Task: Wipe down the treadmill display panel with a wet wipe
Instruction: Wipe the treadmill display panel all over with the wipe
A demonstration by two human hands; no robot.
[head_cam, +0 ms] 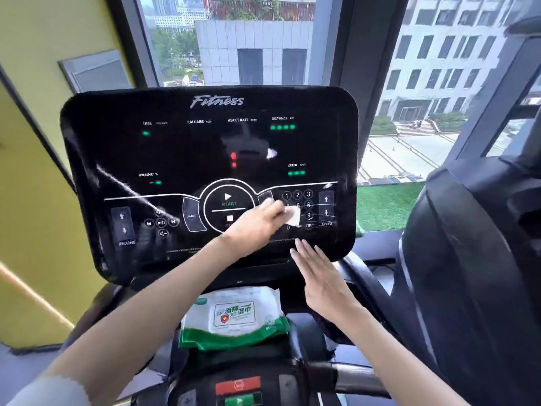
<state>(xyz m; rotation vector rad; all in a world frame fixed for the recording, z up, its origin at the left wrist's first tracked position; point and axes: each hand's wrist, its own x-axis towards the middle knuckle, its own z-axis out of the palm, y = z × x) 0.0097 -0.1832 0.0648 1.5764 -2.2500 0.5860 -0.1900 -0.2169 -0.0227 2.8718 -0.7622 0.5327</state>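
Wiping step under way on glossy black, round-cornered treadmill display panel (205,148). Small white damp wipe (293,215) pinched in left hand (257,222), pressed on panel's lower-right number keys. Right hand (319,273) flat, fingers straight, holding nothing, at panel's bottom edge. Soft green-and-white plastic wipe pack (234,317) below panel. Next, probably: light, broad strokes across remaining smooth, reflective surface.

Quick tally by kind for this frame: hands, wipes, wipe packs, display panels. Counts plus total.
Wet wipe: 1
Hands: 2 (left hand holds it on the panel, right hand flat)
Wipe pack: 1
Display panel: 1
Total: 5
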